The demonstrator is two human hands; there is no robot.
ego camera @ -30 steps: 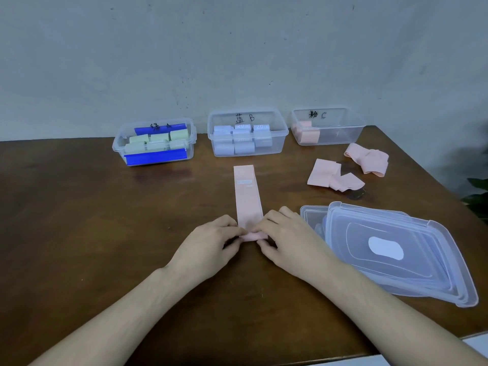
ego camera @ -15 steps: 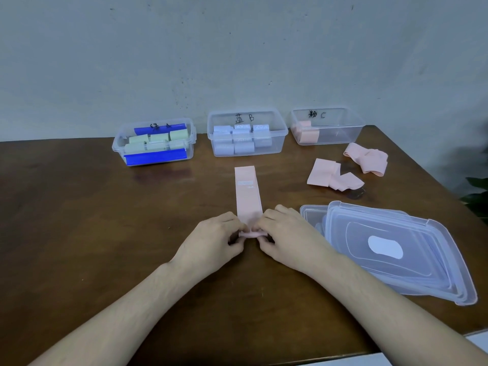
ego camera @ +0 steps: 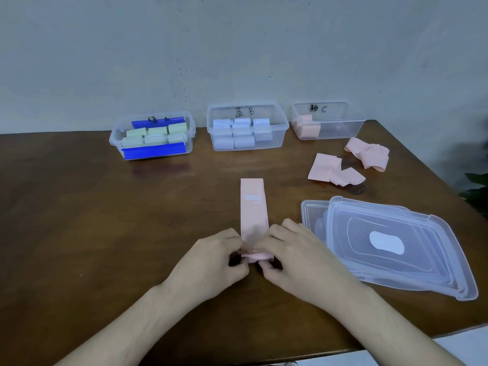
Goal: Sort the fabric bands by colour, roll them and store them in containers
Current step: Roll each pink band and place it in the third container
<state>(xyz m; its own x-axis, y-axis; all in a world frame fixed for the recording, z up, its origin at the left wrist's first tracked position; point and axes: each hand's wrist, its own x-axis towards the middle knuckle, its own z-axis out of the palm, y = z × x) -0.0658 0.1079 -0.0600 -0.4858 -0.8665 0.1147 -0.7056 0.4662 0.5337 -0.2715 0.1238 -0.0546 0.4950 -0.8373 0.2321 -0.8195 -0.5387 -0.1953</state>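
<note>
Both hands pinch the near end of a pink band [ego camera: 253,207], the left hand [ego camera: 211,256] and the right hand [ego camera: 298,253] meeting thumb and fingertips around a small roll [ego camera: 257,257] just started there — the grip is tight on both ends of that roll, fingers curled over it. The rest of the band lies flat on the bench [ego camera: 79,220], running straight away from the hands, with a pale label partway along. To the right, just beside the right hand, sits a stack of clear lids [ego camera: 396,247]. Further back, two more pink bands lie loose: a folded one [ego camera: 332,171] and a crumpled one [ego camera: 369,154]. Along the wall stand three tubs: the green tub [ego camera: 151,136] with green rolls, the blue tub [ego camera: 247,128] with pale blue rolls, and the pink tub [ego camera: 330,120], which holds little as yet. The risk now looks to be a crooked roll — if one hand turns faster than the other, the band would likely wind into a cone and spring loose. A slack grip could also let the first turns unwind, and the right wrist could nudge the lids.
</note>
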